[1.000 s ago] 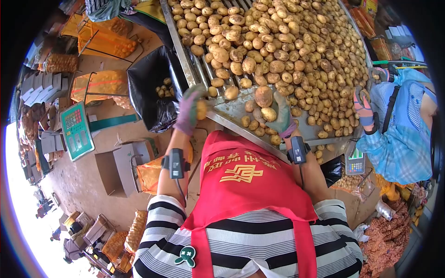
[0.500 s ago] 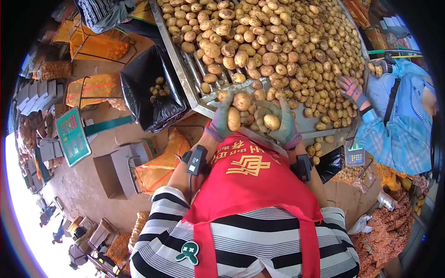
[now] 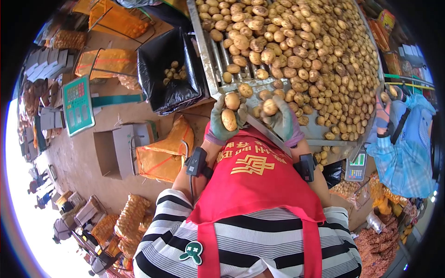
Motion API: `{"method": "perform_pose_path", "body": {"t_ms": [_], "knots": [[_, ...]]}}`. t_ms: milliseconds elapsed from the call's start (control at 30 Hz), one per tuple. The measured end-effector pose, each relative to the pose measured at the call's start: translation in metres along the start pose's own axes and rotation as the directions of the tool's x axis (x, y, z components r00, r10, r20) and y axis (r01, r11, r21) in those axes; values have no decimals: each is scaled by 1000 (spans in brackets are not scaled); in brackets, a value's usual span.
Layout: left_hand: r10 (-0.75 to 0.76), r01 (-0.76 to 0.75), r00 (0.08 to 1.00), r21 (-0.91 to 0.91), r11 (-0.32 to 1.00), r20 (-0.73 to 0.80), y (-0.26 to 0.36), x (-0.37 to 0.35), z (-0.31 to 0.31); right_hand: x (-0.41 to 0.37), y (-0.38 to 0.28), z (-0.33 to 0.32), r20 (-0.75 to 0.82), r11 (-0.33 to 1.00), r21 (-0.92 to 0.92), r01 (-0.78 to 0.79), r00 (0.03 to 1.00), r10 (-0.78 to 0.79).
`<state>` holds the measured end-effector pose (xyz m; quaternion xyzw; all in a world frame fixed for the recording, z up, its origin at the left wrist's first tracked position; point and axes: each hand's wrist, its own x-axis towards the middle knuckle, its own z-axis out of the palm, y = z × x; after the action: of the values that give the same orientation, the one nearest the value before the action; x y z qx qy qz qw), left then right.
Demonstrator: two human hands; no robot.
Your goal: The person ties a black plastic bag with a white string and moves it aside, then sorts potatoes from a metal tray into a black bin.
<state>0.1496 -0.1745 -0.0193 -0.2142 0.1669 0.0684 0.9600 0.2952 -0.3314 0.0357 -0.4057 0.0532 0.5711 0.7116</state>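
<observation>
My left hand (image 3: pixel 218 124), in a grey-green glove with a purple cuff, is closed around two potatoes, an upper potato (image 3: pixel 232 100) and a lower potato (image 3: pixel 229 120). Opposite it, my right hand (image 3: pixel 287 122) wears a matching glove and grips a potato (image 3: pixel 270 107) between thumb and fingers. Both hands are over the near edge of a metal sorting table (image 3: pixel 315 130). Just beyond the fingers lies a loose potato (image 3: pixel 245 90). A large heap of potatoes (image 3: pixel 301 51) covers much of the tabletop.
To the left stands a box lined with a black plastic bag (image 3: pixel 162 95), with several potatoes inside. Near it are a green scale (image 3: pixel 78 105), an open carton (image 3: pixel 107 155) and an orange mesh bag (image 3: pixel 162 155). On the right, a co-worker in a blue plaid sleeve (image 3: pixel 394 157) handles potatoes.
My hands have drawn apart slightly, each still holding potatoes. The view has shifted, so the table sits further right. The co-worker's near hand has left the heap and moved toward their body.
</observation>
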Motion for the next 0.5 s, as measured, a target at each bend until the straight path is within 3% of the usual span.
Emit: {"method": "perform_pose_path", "body": {"t_ms": [33, 133, 167, 200, 267, 300, 333, 367, 400, 433, 467, 500], "knots": [[40, -39, 999, 76, 996, -3, 1, -4, 0, 5, 5, 3, -189, 998, 12, 58, 980, -54], [1, -7, 997, 68, 998, 78, 17, -8, -17, 14, 1, -18, -46, 988, -137, 67, 996, -74], [31, -36, 999, 109, 993, 42, 20, -12, -17, 15, 3, 0, -251, 985, -93, 145, 954, -164], [34, -38, 999, 103, 994, 43, 23, -17, -18, 17, 3, -3, -251, 985, -97, 141, 954, -162], [5, -6, 999, 34, 999, 43, 35, -28, -20, 27, 1, -20, -247, 987, -163, -8, 968, -33], [-21, 16, 998, 80, 997, 59, 40, -40, -15, 32, 2, -23, -206, 935, -353, 19, 974, -97], [148, -132, 984, 151, 980, -98, 42, -53, -9, 40, 4, -25, -206, 935, -354, 13, 974, -92], [294, -257, 950, 279, 925, -100, 47, -70, -13, 50, 9, -20, -179, 772, -633, 60, 959, -221], [432, -367, 898, 404, 838, -81, 55, -90, -21, 58, 14, -13, -111, 526, -846, 89, 935, -336], [399, -375, 917, 305, 875, -21, 71, -116, -38, 63, 14, 5, 1, 180, -980, 84, 909, -416], [371, -371, 928, 205, 906, 44, 87, -144, -55, 71, 18, 13, 2, 182, -980, 85, 909, -417], [524, -498, 852, 321, 806, 6, 94, -170, -60, 79, 22, 18, 49, -159, -987, -7, 938, -343]]}}
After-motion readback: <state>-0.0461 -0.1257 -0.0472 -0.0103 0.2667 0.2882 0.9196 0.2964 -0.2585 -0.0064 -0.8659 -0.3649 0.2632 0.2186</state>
